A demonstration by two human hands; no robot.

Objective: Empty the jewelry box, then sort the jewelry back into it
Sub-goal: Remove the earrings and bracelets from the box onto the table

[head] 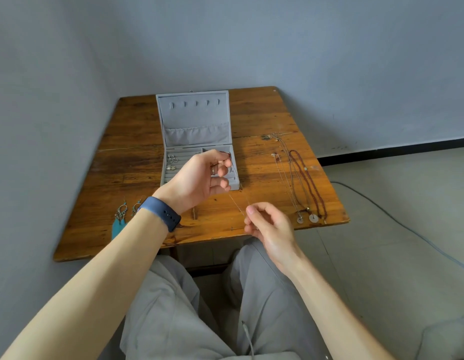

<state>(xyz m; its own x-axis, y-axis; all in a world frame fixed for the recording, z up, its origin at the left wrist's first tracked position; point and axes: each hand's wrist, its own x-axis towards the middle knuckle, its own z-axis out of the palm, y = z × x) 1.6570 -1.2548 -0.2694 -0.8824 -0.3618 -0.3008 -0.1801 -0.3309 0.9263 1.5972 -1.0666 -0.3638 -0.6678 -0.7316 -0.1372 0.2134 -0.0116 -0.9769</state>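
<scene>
Beyond both hands, on the wooden table [264,113], the open grey jewelry box [195,120] lies just behind the raised left hand [199,178], whose curled fingers pinch a thin chain [237,205]; the nearer right hand [270,227] pinches its other end.

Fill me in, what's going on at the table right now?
A person holds a thin chain between both hands, left hand above the open jewelry box, right hand nearer the table edge. Small earrings sit in the box. Necklaces lie on the table to the right, feather earrings to the left.
</scene>
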